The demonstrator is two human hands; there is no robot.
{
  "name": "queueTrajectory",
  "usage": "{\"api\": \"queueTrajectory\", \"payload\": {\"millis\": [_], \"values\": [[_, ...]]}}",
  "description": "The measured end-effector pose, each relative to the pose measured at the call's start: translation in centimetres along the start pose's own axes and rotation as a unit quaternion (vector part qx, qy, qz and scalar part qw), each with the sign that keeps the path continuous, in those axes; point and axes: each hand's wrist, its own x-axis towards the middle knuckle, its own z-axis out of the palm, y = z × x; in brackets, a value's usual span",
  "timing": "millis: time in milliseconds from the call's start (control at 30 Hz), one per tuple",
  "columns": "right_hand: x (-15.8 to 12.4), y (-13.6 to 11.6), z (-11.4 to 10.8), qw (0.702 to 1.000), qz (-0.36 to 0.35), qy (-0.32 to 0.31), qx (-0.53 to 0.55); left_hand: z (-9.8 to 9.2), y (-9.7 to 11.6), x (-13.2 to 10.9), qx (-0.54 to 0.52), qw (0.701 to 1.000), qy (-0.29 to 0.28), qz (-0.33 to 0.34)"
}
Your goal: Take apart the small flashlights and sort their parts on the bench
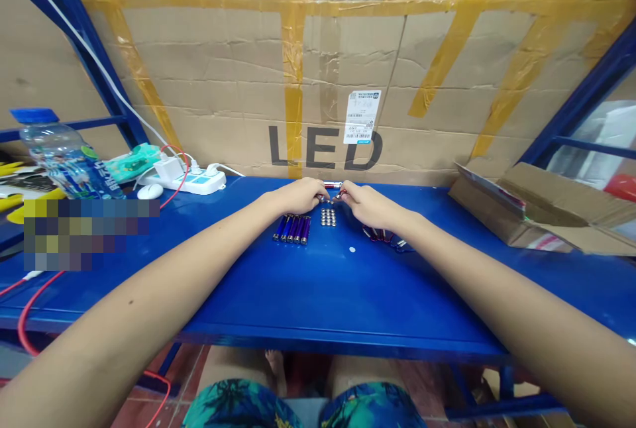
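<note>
My left hand is at the back of the blue table, its fingers pinched together at small shiny pieces too small to tell apart. Facing it, my right hand has its fingertips closed on a small reddish metallic piece. A red and silver tube lies just behind the fingertips. Several small silver button cells form a neat block in front of the hands. Blue and purple tubes lie side by side near my left wrist. Dark red pieces and clips lie partly hidden under my right forearm.
At the left are a water bottle, a white power strip, a white mouse and red cables. An open cardboard box stands at the right. A large cardboard sheet rises behind the table.
</note>
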Motion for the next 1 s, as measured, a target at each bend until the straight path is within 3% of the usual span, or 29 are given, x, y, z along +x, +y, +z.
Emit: {"api": "queueTrajectory", "payload": {"millis": [233, 1000], "values": [[0.8, 0.6, 0.0, 1.0, -0.004, -0.008, 0.022, 0.2, -0.2, -0.1, 0.008, 1.0, -0.006, -0.001], [-0.8, 0.0, 0.1, 0.996, 0.013, -0.006, 0.09, -0.3, 0.5, -0.2, -0.032, 0.998, -0.038, -0.026]]}}
